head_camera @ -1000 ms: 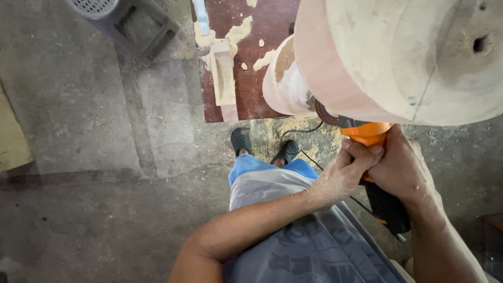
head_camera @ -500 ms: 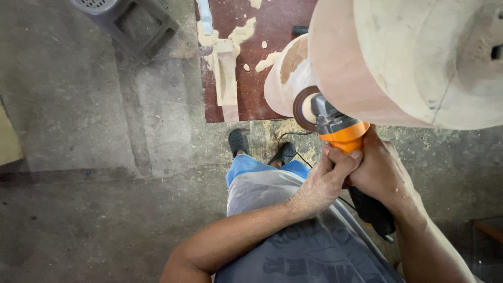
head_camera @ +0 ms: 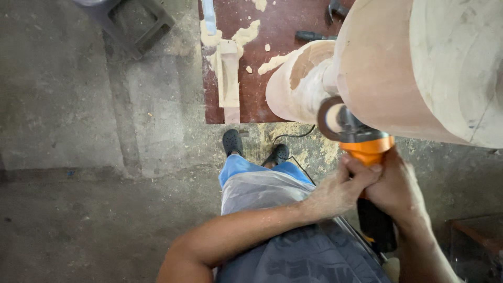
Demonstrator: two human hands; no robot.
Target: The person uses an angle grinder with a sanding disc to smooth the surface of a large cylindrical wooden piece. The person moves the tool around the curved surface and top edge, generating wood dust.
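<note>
A large pale turned wooden piece (head_camera: 419,68) fills the upper right, with a narrow neck and a smaller rounded part (head_camera: 293,84) to its left. An orange and black angle grinder (head_camera: 367,149) has its round disc (head_camera: 330,118) pressed against the wood at the neck. My right hand (head_camera: 398,188) grips the grinder's body from the right. My left hand (head_camera: 340,191) wraps over the right hand and the grinder from the left. The grinder's black rear end (head_camera: 377,228) sticks out below my hands.
A dark red board (head_camera: 272,47) with pale wood scraps and tools lies on the grey concrete floor (head_camera: 78,131). Sawdust and a black cord (head_camera: 293,139) lie by my black shoes (head_camera: 233,141). A grey frame (head_camera: 136,21) stands top left.
The grinder's disc has come into view and slid left along the wood toward the neck. Both hands moved with it, and the view shifted slightly.
</note>
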